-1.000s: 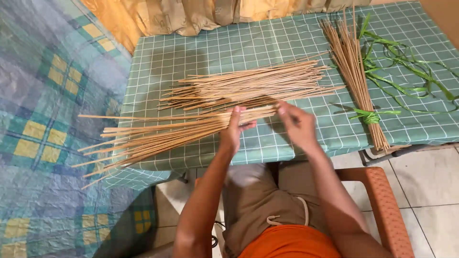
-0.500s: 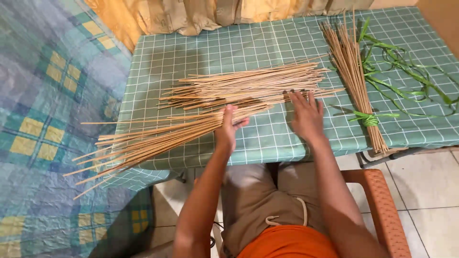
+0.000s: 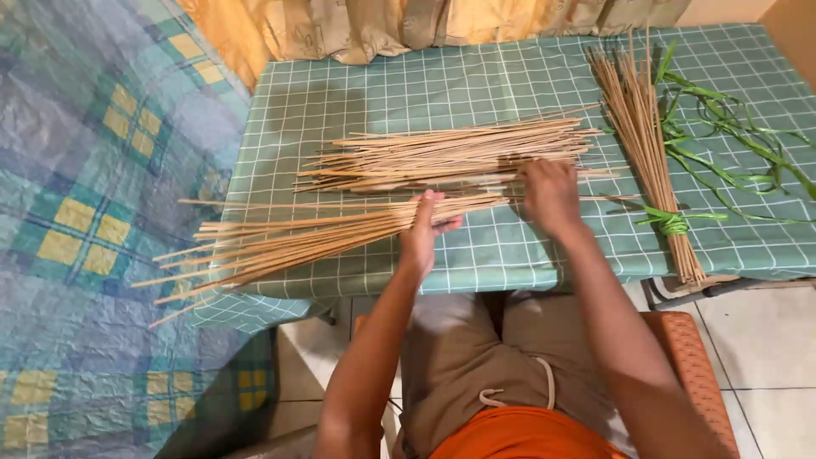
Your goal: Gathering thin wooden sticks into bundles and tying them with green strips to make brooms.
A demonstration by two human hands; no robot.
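Sorting thin sticks, I judge: my left hand (image 3: 422, 234) has its fingers clenched round the near bundle of sticks (image 3: 314, 238), which fans off the counter (image 3: 357, 93) edge. My right hand (image 3: 551, 194) lies flat, fingers released, on the loose stick pile (image 3: 450, 155). Next I'd need to pinch a few cleanly; a tied bundle (image 3: 646, 144) lies well apart.

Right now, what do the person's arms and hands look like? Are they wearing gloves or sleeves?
No gloves and no sleeves. Both forearms are bare up to the elbows, and the left hand and right hand are bare too. I see no watch, bracelet or rings. Lower down, the person wears khaki drawstring shorts and an orange top.
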